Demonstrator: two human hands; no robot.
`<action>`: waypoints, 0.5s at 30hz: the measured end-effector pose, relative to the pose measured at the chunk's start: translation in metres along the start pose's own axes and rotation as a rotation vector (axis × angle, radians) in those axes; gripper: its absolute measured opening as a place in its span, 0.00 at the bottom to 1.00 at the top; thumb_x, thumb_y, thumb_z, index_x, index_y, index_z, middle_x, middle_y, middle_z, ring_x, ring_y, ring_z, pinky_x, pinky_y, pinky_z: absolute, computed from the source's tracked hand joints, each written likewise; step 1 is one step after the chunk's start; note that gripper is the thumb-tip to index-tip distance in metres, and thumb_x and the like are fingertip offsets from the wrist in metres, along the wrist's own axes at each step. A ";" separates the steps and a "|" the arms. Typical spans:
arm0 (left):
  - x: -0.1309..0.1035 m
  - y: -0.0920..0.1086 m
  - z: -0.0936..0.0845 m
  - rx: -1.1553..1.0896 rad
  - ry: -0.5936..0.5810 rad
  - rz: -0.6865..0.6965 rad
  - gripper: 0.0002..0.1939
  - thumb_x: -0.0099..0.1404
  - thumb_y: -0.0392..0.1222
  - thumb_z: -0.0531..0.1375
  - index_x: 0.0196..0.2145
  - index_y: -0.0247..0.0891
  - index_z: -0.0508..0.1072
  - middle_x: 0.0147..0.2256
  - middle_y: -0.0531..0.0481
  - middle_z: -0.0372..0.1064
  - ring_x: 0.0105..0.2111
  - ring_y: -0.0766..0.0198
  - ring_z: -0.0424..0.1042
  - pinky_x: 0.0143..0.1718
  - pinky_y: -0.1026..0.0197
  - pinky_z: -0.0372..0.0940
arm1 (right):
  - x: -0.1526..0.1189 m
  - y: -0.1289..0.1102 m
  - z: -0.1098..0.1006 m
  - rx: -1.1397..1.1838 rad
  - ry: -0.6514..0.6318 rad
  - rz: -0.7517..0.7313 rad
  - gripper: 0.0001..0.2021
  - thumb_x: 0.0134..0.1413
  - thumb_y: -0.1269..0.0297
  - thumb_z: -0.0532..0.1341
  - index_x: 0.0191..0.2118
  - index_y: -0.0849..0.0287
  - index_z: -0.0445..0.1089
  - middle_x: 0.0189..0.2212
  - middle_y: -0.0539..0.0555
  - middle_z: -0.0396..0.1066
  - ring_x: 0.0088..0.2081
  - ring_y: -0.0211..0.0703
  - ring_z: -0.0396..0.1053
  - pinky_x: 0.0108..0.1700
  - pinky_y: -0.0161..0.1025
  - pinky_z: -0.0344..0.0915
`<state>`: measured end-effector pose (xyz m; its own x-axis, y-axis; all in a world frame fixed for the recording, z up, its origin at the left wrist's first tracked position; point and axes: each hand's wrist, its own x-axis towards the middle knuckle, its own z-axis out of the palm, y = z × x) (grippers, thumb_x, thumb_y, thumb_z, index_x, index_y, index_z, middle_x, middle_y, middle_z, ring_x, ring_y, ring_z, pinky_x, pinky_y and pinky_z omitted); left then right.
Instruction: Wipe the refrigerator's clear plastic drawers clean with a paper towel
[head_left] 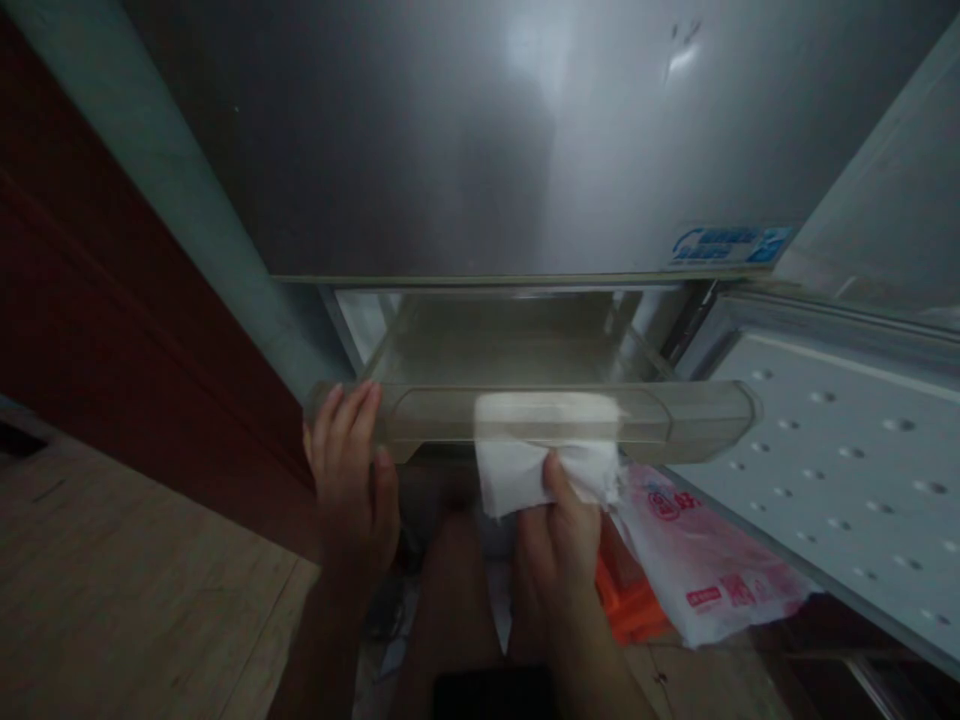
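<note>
A see-through plastic drawer [420, 410] is pulled part way out of a fridge compartment, below a closed grey metal door [450, 150]. My left hand [349, 480] rests on the left end of the drawer's front, its fingers laid over the top edge and the thumb apart. A folded white cloth or tissue [517, 475] lies against the middle of the drawer front. My right hand [562, 520] pinches its lower edge, thumb on top and the other fingers partly hidden beneath. The visible part of the drawer's inside shows no items.
At the right the lower fridge door [847, 450] stands open, with a dimpled white inner panel. Below it lie a white and pink plastic bag [705, 560] and an orange bag [634, 600]. A dark red wooden panel [150, 340] rises at the left, above a tiled floor [150, 580].
</note>
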<state>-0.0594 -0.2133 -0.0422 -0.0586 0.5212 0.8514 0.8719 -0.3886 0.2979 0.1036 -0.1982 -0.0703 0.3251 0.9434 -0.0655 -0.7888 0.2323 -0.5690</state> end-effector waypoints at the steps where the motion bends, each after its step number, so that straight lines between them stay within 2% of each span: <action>1: 0.000 0.000 0.000 -0.003 0.003 0.001 0.27 0.74 0.38 0.45 0.68 0.47 0.52 0.64 0.43 0.58 0.68 0.54 0.48 0.68 0.42 0.41 | 0.004 -0.010 -0.004 0.029 0.031 -0.028 0.31 0.43 0.64 0.72 0.56 0.53 0.69 0.44 0.52 0.80 0.47 0.44 0.77 0.56 0.46 0.70; 3: 0.000 0.001 0.000 -0.006 0.004 -0.005 0.27 0.74 0.38 0.45 0.68 0.47 0.52 0.64 0.43 0.58 0.68 0.55 0.48 0.68 0.42 0.40 | 0.010 -0.023 -0.009 0.046 0.084 -0.089 0.34 0.40 0.66 0.73 0.57 0.53 0.68 0.48 0.52 0.79 0.51 0.44 0.75 0.58 0.48 0.69; 6: 0.000 0.001 0.000 -0.010 0.002 -0.009 0.27 0.74 0.37 0.46 0.68 0.47 0.52 0.65 0.43 0.58 0.69 0.55 0.47 0.68 0.43 0.39 | 0.013 -0.023 -0.009 0.014 0.110 -0.136 0.33 0.40 0.64 0.74 0.56 0.54 0.69 0.49 0.52 0.78 0.54 0.45 0.73 0.59 0.48 0.68; 9: 0.000 0.001 0.000 -0.006 0.002 -0.001 0.27 0.74 0.38 0.46 0.68 0.46 0.53 0.65 0.42 0.58 0.69 0.54 0.47 0.68 0.42 0.40 | 0.008 -0.009 -0.001 -0.019 0.160 -0.102 0.30 0.39 0.59 0.74 0.52 0.58 0.72 0.45 0.54 0.79 0.51 0.46 0.75 0.57 0.45 0.70; 11: 0.001 0.001 0.000 0.003 0.000 0.000 0.27 0.74 0.37 0.45 0.68 0.45 0.53 0.64 0.41 0.58 0.68 0.53 0.48 0.68 0.41 0.40 | 0.002 0.003 0.006 -0.051 0.192 -0.027 0.29 0.38 0.57 0.74 0.49 0.59 0.73 0.42 0.54 0.80 0.47 0.46 0.77 0.55 0.45 0.72; 15: 0.002 0.001 0.001 0.014 0.012 0.015 0.27 0.73 0.36 0.46 0.68 0.44 0.53 0.64 0.40 0.59 0.68 0.52 0.49 0.68 0.40 0.41 | -0.012 0.028 0.019 -0.167 0.069 0.065 0.25 0.41 0.51 0.70 0.46 0.56 0.74 0.39 0.54 0.80 0.43 0.50 0.78 0.51 0.49 0.74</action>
<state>-0.0582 -0.2126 -0.0408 -0.0516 0.5064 0.8608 0.8792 -0.3857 0.2796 0.0677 -0.1990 -0.0698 0.3158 0.9352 -0.1600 -0.7139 0.1231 -0.6893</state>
